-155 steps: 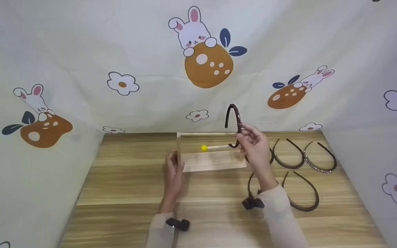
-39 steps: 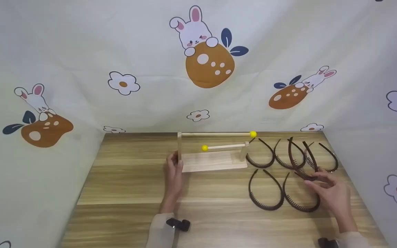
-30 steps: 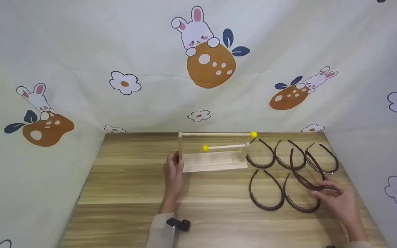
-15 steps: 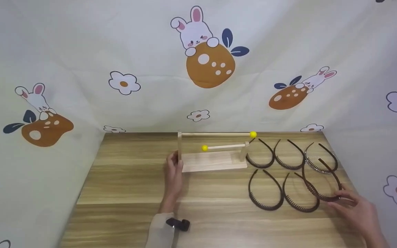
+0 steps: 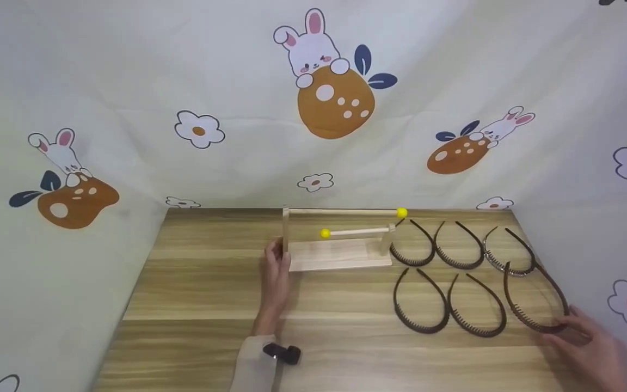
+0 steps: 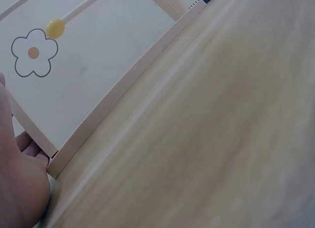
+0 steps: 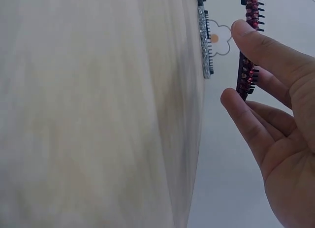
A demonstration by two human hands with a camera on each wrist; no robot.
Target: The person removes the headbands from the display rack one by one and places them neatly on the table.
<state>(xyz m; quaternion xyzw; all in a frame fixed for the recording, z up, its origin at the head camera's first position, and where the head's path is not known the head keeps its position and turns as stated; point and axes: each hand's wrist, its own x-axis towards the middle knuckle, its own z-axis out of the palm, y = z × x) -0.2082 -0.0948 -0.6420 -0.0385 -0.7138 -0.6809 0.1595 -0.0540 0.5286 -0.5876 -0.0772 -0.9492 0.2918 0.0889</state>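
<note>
In the head view, my left hand (image 5: 276, 277) grips the left upright of a pale wooden stand (image 5: 335, 255) with two rods. Each rod ends in a yellow ball (image 5: 325, 233), and both rods are bare. At the right, my right hand (image 5: 591, 345) pinches a dark toothed headband (image 5: 545, 329) by its lower right curve. Red stones along this headband (image 7: 247, 65) show between thumb and fingers in the right wrist view, where it is apart from the tabletop. The left wrist view shows my palm against the corner of the stand's base (image 6: 123, 85).
Several other dark headbands (image 5: 421, 328) lie in two rows right of the stand. One with silvery stones (image 5: 515, 272) lies at the back right, close to the held one. A patterned cloth (image 5: 237, 169) surrounds the wooden table (image 5: 199, 294).
My right hand has carried the headband off the stand's upper rod, then rightward and toward the front right of the table. The left hand has kept its grip on the stand.
</note>
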